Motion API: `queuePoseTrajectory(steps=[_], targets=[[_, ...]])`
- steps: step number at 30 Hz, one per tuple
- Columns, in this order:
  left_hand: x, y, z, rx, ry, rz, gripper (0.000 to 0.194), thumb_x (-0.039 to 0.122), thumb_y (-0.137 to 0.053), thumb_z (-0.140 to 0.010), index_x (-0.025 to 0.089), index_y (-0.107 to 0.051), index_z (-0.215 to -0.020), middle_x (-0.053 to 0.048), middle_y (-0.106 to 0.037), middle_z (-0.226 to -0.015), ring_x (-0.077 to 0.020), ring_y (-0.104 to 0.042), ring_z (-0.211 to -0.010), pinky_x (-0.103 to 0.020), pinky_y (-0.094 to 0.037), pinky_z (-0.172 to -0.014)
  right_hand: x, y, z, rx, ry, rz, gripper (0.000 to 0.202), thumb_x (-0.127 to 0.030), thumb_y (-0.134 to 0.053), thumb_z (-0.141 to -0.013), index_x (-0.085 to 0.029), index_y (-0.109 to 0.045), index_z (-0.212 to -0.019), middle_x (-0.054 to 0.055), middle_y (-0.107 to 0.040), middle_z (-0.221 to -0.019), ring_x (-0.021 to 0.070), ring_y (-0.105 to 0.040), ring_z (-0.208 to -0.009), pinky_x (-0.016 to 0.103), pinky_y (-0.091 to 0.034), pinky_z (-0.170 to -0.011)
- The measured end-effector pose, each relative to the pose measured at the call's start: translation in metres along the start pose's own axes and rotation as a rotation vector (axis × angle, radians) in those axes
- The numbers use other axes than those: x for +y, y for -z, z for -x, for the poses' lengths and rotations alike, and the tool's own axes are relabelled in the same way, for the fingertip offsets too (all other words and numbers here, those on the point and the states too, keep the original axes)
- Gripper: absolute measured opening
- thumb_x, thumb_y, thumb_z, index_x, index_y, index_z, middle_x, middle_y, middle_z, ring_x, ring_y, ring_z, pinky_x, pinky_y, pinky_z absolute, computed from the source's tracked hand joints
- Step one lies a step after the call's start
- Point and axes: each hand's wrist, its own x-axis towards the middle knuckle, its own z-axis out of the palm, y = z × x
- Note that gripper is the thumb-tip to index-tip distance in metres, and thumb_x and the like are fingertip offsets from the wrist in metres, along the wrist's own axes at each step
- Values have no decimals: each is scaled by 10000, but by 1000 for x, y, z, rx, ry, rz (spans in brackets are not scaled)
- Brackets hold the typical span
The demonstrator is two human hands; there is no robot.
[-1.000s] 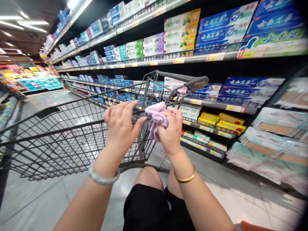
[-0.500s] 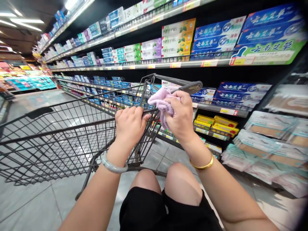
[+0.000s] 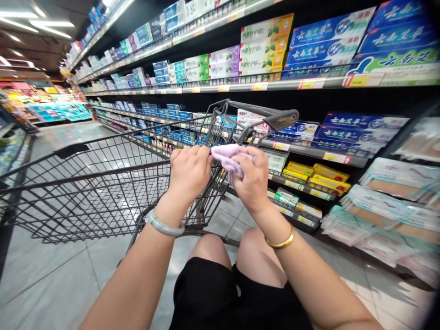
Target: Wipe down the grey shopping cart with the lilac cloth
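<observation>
A dark grey wire shopping cart (image 3: 103,181) stands sideways in front of me. My left hand (image 3: 191,172) is closed over the cart's upper side rail, knuckles up. Just to its right, my right hand (image 3: 251,176) grips a crumpled light purple cloth (image 3: 227,158). The cloth lies against the cart's rail, close beside my left thumb; how much of the rail it covers is hidden. Above and behind the cloth rises the cart's handle (image 3: 282,119), which neither hand touches. Inside the basket, only wire and the floor beneath show.
Shelves of boxed toothpaste (image 3: 264,50) run along the right side into the distance. Yellow boxes (image 3: 330,176) sit on a lower shelf. Packaged goods (image 3: 395,201) hang at the far right. Grey floor tiles (image 3: 58,270) extend under the cart. My knees are close below the cart.
My right hand and the cloth have moved down and slightly left, from near the handle to the rail beside my left hand. The left hand keeps its hold. The view has shifted slightly.
</observation>
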Motion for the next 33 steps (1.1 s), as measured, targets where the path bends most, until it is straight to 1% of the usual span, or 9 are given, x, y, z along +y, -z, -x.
queuePoseTrajectory(steps=[2, 4, 6, 12, 14, 17, 21, 26, 33], targets=[[-1, 0, 0, 16, -4, 8, 399, 440, -321, -1068, 217, -634, -960, -75, -700, -915, -265, -592, -913, -425, -288, -832, -7, -9, 37, -56, -53, -30, 258, -139, -650, -860, -276, -722, -1066, 79, -618, -1249, 272, -566, -1145, 483, -495, -1015], [-1, 0, 1, 29, -1, 10, 456, 491, -291, -1071, 215, -638, -966, -69, -699, -907, -263, -594, -917, -422, -293, -839, -13, -18, 70, -198, -56, -94, 281, -128, -596, -889, -278, -729, -1085, 80, -652, -1248, 275, -575, -1150, 481, -503, -1011], [-1, 0, 1, 25, -1, 7, 476, 521, -292, -1068, 212, -640, -970, -66, -700, -902, -261, -595, -913, -419, -295, -839, -17, -24, 89, -303, -32, -122, 276, -136, -588, -906, -291, -736, -1079, 70, -675, -1218, 267, -588, -1122, 460, -522, -982], [1, 1, 2, 17, 4, -11, 478, 543, -290, -1063, 216, -626, -968, -62, -690, -920, -255, -595, -931, -418, -295, -842, -16, -27, 67, -123, -66, -42, 321, -113, -622, -887, -292, -727, -1131, 85, -639, -1246, 266, -558, -1155, 484, -496, -1018], [1, 0, 1, 13, 11, -5, 473, 543, -296, -1062, 213, -622, -966, -64, -686, -919, -262, -593, -936, -423, -295, -844, -19, -33, 71, -199, -38, -14, 209, -188, -627, -944, -290, -732, -1093, 79, -646, -1245, 259, -561, -1138, 462, -501, -999], [2, -1, 1, 18, 12, -2, 469, 549, -303, -1060, 214, -616, -960, -57, -681, -910, -262, -591, -926, -426, -292, -842, -27, -46, 103, -459, 134, 15, 152, -300, -590, -1013, -256, -725, -1068, 70, -675, -1234, 249, -573, -1106, 427, -516, -957], [0, -2, 2, 37, -3, -5, 475, 598, -325, -1043, 219, -604, -979, -43, -686, -929, -261, -590, -923, -425, -290, -838, -35, -56, 138, -640, 361, -1, 126, -258, -601, -1007, -228, -704, -940, 42, -701, -1145, 209, -598, -1034, 353, -543, -842], [0, -3, 3, 34, -12, -12, 476, 627, -349, -1029, 221, -594, -986, -45, -692, -945, -268, -591, -940, -427, -289, -839, -32, -53, 129, -622, 380, 9, 180, -267, -515, -1050, -268, -695, -1043, 24, -659, -1290, 240, -552, -1201, 394, -527, -961], [2, -2, 2, 37, 13, -26, 416, 533, -340, -1060, 223, -595, -949, -43, -686, -913, -256, -586, -918, -423, -279, -829, -24, -55, 125, -578, 427, -13, 131, -257, -596, -1007, -254, -703, -932, 45, -699, -1104, 210, -586, -1028, 358, -512, -837]])
